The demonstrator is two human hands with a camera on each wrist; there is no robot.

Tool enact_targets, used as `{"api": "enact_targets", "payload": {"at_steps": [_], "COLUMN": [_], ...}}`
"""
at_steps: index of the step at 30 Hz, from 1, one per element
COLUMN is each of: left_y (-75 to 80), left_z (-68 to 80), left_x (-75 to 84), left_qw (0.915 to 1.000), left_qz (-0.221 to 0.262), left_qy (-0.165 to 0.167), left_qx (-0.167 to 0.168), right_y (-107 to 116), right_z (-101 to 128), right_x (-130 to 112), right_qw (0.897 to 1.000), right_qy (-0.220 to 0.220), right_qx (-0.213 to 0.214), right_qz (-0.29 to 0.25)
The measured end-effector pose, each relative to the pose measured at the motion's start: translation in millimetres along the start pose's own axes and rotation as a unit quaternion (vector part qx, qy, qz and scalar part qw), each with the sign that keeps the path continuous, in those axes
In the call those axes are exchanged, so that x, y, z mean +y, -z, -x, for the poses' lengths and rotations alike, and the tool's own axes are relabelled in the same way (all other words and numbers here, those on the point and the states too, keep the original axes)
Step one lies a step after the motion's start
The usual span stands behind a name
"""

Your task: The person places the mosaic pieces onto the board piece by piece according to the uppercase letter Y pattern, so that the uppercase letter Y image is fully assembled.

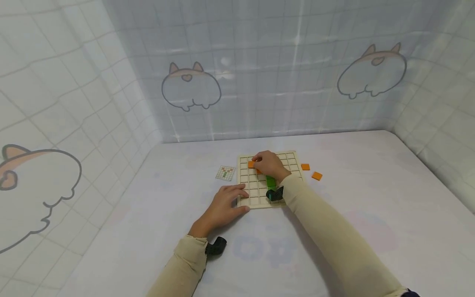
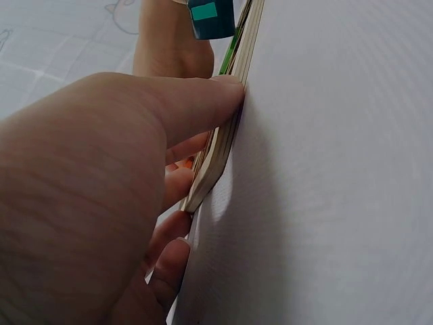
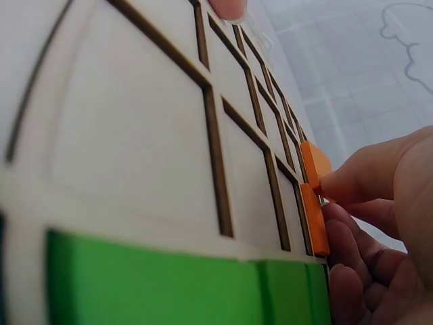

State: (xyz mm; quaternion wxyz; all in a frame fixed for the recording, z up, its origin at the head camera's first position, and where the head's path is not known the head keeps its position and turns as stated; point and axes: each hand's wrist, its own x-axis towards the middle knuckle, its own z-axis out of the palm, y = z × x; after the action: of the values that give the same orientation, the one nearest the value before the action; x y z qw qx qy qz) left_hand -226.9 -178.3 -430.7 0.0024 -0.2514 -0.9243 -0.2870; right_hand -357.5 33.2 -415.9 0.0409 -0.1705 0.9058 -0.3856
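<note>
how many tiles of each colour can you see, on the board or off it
orange tiles on the board: 2, beside the right hand
orange tiles on the table: 2
green tiles: 2
total: 6

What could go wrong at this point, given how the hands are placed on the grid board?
The right hand presses an orange tile at a cell edge; it might sit tilted rather than flat. The left hand only rests on the wooden grid board at its corner, so the board could slide. The sleeve lies over the green tiles and might nudge them.
</note>
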Motion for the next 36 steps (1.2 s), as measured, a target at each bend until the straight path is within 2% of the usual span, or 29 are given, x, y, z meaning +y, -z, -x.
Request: {"api": "enact_targets", "payload": {"at_steps": [5, 11, 25, 31, 36], "left_y": [0.4, 1.3, 2.3, 3.4, 4.1], "left_z": [0.2, -0.3, -1.2, -0.7, -0.5], "left_x": [-0.6, 0.4, -0.4, -0.3, -1.2], "left_qw": [1.0000, 1.0000, 1.0000, 1.0000, 1.0000], "left_qz": [0.001, -0.002, -0.002, 0.001, 0.003], "left_qy": [-0.004, -0.005, -0.007, -0.007, -0.008], "left_qx": [0.003, -0.001, -0.002, -0.003, -0.003], "right_y": [-0.9, -0.5, -2.3, -2.3, -1.2], "right_z": [-0.4, -2.2, -4.4, -2.1, -0.4], "right_x": [-3.3, -2.8, -0.8, -1.9, 1.7], "right_qw": [1.000, 0.999, 0.999, 0.999, 1.000], "right_qy": [-0.008, -0.023, -0.013, -0.008, -0.005], "right_qx": [0.009, -0.003, -0.004, -0.003, -0.001], "right_qz": [0.019, 0.031, 0.045, 0.040, 0.003]}}
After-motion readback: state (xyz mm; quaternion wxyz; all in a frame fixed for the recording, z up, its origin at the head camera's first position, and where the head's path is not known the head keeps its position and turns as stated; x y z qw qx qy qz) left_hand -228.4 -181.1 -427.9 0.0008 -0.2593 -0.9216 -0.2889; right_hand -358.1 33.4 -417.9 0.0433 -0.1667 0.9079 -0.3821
